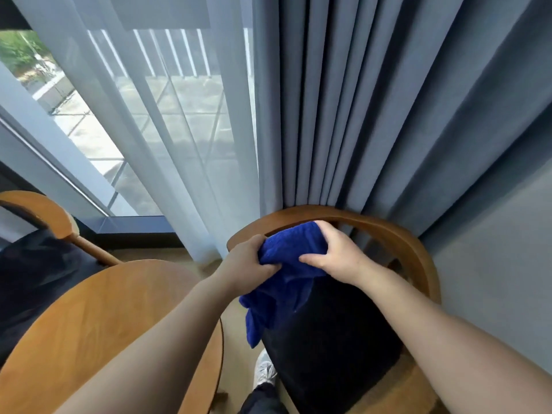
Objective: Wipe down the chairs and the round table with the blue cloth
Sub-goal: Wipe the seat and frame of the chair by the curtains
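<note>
The blue cloth [283, 273] hangs bunched between both hands, above a wooden chair [397, 234] with a curved backrest and a black seat [328, 339]. My left hand [248, 261] grips the cloth's left side with curled fingers. My right hand [331, 252] holds its upper right part, thumb pinching the fabric, just in front of the backrest. The cloth's lower end dangles over the seat's left edge. The round wooden table [98, 318] lies at the lower left, under my left forearm.
A second wooden chair [44, 213] with a dark seat stands at the far left beyond the table. Grey-blue curtains [373, 115] hang right behind the near chair, sheer curtains [167, 130] cover the window. My shoe [264, 372] shows between table and chair.
</note>
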Demonstrator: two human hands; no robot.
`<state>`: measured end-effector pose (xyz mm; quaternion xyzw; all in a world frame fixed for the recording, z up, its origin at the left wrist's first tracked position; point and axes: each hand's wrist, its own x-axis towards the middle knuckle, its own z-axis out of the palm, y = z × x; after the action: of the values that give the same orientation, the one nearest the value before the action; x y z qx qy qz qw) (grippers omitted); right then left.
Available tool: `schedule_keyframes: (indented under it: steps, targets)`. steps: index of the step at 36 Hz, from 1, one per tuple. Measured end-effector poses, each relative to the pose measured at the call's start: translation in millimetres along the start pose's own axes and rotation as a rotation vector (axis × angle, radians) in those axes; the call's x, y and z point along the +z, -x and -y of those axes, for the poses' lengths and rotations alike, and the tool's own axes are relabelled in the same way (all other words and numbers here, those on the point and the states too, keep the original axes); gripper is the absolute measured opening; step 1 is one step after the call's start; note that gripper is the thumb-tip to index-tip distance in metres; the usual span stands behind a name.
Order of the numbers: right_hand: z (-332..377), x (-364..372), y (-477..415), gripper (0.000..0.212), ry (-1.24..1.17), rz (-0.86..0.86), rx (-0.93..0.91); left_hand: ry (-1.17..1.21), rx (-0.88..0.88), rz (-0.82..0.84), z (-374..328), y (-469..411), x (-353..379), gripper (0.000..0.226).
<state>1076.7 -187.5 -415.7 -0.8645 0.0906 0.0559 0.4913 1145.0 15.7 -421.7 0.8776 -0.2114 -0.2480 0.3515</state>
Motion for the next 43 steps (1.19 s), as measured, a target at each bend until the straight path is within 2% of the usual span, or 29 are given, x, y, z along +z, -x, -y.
schedule_keyframes:
  steps: [5,12,18,21,23,25,26,27,29,32,34,37,40,43]
  targets:
    - [-15,29,-67,0.064,0.009,0.05,0.087,0.061,-0.11,0.018,49,-52,-8,0.031]
    - [-45,75,-166,0.061,0.021,0.071,0.178,0.138,-0.257,-0.014,118,-131,-17,0.034]
    - [-74,103,-229,0.052,0.014,0.034,0.265,0.162,-0.301,-0.043,157,-185,-17,0.035]
    - [-90,114,-254,0.058,0.158,0.032,0.32,0.19,-0.341,-0.098,173,-202,-12,0.039]
    - [-98,121,-262,0.064,0.323,0.1,0.369,0.187,-0.351,-0.11,181,-208,-9,0.041]
    - [-99,128,-262,0.07,0.583,0.129,0.307,0.198,-0.343,-0.109,188,-213,-6,0.039]
    - [-98,131,-259,0.071,0.7,0.124,0.201,0.213,-0.342,-0.114,191,-215,-4,0.033]
    - [-96,134,-256,0.07,0.747,0.131,0.062,0.228,-0.34,-0.131,193,-216,-4,0.026]
    - [-93,143,-249,0.071,0.72,0.262,-0.116,0.236,-0.335,-0.198,197,-218,-5,0.019]
    - [-94,161,-242,0.102,0.81,0.481,-0.088,0.213,-0.342,-0.28,201,-217,-13,0.024]
    - [-98,174,-243,0.119,0.876,0.484,-0.044,0.149,-0.339,-0.29,205,-216,-18,0.026]
    - [-103,192,-245,0.132,0.915,0.41,-0.02,0.05,-0.331,-0.275,210,-212,-23,0.029]
    - [-108,206,-247,0.131,0.982,0.358,-0.013,0.04,-0.333,-0.261,216,-208,-22,0.031]
    - [-111,208,-250,0.108,1.034,0.353,-0.036,0.068,-0.34,-0.267,217,-203,-20,0.029]
